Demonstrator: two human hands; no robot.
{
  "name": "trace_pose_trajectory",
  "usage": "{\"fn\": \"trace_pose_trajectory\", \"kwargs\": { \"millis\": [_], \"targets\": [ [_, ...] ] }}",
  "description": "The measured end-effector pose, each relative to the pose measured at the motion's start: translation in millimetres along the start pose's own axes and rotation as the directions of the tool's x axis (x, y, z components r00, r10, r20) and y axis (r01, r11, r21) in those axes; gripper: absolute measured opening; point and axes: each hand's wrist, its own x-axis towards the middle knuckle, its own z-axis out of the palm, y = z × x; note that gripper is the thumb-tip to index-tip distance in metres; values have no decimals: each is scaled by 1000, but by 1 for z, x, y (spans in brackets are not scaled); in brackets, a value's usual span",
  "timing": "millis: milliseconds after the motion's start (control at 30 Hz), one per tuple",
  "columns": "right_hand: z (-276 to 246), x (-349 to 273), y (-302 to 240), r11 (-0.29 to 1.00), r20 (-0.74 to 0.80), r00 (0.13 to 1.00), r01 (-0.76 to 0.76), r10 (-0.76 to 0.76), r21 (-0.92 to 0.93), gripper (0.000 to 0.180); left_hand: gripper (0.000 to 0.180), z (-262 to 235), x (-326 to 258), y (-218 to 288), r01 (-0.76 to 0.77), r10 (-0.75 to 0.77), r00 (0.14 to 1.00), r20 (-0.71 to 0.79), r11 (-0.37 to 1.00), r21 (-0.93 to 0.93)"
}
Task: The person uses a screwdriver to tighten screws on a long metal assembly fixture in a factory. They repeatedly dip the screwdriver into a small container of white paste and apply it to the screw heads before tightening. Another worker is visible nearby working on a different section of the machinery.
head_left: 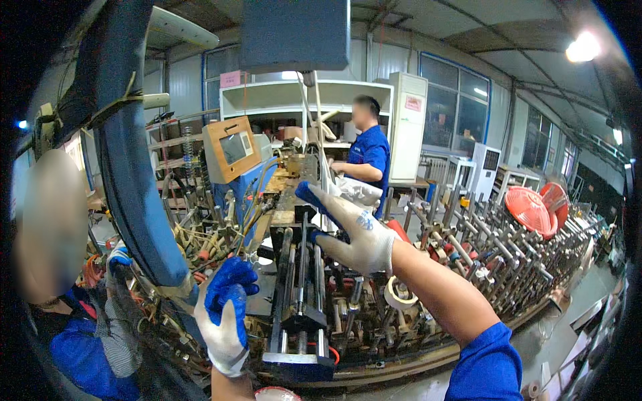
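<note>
Left hand in white glove with blue-coated fingers: fingers curled, can't tell if gripping anything. Right hand, matching glove: thumb and index spread wide, near far end of long dark metal slide with silver rods, which lies between hands.

One head-worn fisheye view, looking forward and down

The left lens of a side-by-side pair sits above and behind the work, near the left hand, the right hand and the metal rails between them, and reaches as far as the pale shelving and the ceiling lamp at upper right; straight edges bow toward the darkened rim, and the right forearm shows at lower right
</note>
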Motion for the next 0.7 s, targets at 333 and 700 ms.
{"fn": "trace_pose_trajectory", "kwargs": {
  "millis": [333, 700],
  "targets": [
    [2, 0, -18, 874, 183, 981, -31, -67, 485, 100, 61, 29, 21, 16, 137, -144, 976, 166, 989, 56],
    [31, 33, -21, 958, 246, 957, 84, -154, 274, 101, 23, 25, 38, -27, 161, -170, 985, 16, 954, 253]
  ]
}}
